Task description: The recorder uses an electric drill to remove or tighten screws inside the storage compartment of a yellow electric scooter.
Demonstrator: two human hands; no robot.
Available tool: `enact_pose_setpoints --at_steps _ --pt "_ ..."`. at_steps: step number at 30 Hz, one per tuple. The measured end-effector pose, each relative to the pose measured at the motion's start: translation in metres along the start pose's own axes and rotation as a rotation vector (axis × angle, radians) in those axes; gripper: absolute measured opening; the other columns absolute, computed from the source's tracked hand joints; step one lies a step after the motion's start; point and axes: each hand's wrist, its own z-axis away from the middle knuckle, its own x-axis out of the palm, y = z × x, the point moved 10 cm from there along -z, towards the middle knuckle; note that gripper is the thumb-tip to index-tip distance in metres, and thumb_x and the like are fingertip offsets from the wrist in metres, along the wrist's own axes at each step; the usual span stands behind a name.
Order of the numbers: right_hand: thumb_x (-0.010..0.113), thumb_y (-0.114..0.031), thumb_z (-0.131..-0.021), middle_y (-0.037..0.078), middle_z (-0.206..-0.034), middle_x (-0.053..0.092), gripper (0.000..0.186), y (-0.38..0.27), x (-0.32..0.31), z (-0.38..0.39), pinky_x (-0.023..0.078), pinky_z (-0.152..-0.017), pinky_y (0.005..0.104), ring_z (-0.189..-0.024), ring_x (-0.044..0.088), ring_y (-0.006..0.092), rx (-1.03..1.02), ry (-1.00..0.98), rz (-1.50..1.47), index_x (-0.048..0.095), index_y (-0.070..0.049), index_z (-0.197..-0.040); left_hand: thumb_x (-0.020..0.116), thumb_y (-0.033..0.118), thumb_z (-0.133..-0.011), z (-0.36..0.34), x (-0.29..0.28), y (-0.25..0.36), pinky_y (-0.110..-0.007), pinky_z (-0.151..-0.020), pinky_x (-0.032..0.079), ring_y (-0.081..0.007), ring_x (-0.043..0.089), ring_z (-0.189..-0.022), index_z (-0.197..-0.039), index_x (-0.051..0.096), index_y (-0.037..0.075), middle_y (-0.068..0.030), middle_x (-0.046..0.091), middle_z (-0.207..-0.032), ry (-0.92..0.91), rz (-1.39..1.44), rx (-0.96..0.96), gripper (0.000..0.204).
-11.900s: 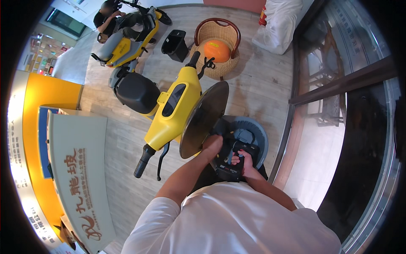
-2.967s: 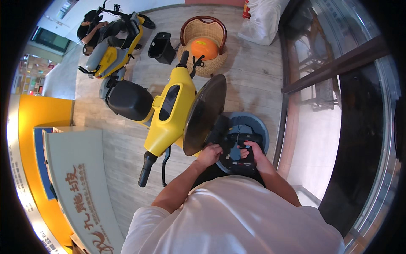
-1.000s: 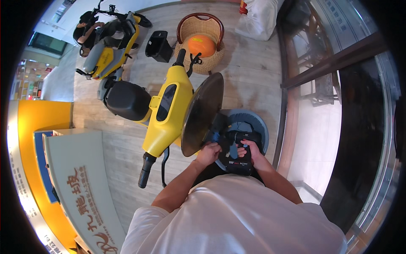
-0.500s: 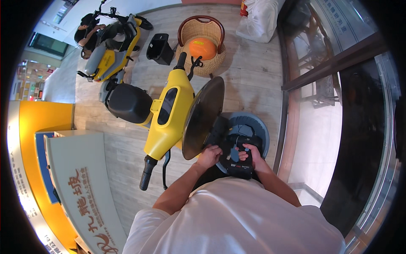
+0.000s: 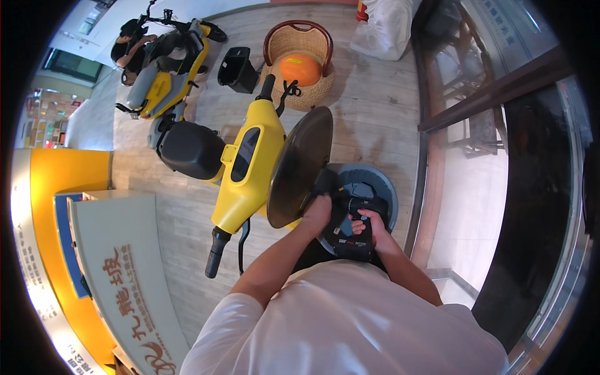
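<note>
My right hand (image 5: 374, 229) is wrapped round the handle of a black cordless power tool (image 5: 354, 249), whose battery pack faces me. Close to the tool's front, my left hand (image 5: 317, 215) reaches in beneath a dark round panel (image 5: 301, 169); its fingers are hidden, so its grip does not show. That panel sits at the front of a yellow scooter (image 5: 240, 181) with black handlebar grips. Below the tool is a grey round tub-like thing (image 5: 389, 194), partly covered by my hands and the tool.
An orange helmet (image 5: 300, 69) rests on a wicker chair (image 5: 281, 47). A black bin (image 5: 237, 70) stands beside it. Further left, a person sits by another yellow scooter (image 5: 165, 94). A white counter (image 5: 119, 250) is on the left; glass doors (image 5: 469, 206) line the right.
My left hand has moved up and forward, deeper beside the dark round panel, and its fingers have gone out of sight. The right hand keeps its hold on the power tool.
</note>
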Motion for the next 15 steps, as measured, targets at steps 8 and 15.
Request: enact_pose_setpoints --at_steps 8,15 --pt "0.054 -0.026 -0.081 -0.001 -0.057 0.040 0.027 -0.004 -0.008 -0.004 0.035 -0.050 0.0243 -0.047 0.039 0.0087 -0.018 -0.044 0.035 0.051 0.000 -0.089 0.045 0.017 -0.088 -0.057 0.046 0.026 -0.037 -0.067 0.055 -0.0266 0.067 -0.077 -0.085 0.069 0.007 -0.0130 0.067 -0.084 -0.067 -0.273 0.239 0.026" --pt "0.054 -0.024 -0.081 0.001 -0.058 0.039 0.026 -0.007 -0.012 -0.002 0.035 -0.051 0.0262 -0.048 0.039 0.0110 -0.078 -0.024 0.028 0.049 0.000 -0.086 0.049 0.015 -0.082 -0.062 0.065 0.032 -0.040 -0.068 0.054 -0.0290 0.066 -0.078 -0.083 0.068 0.008 -0.0148 0.066 -0.085 -0.176 -0.309 0.345 0.021"
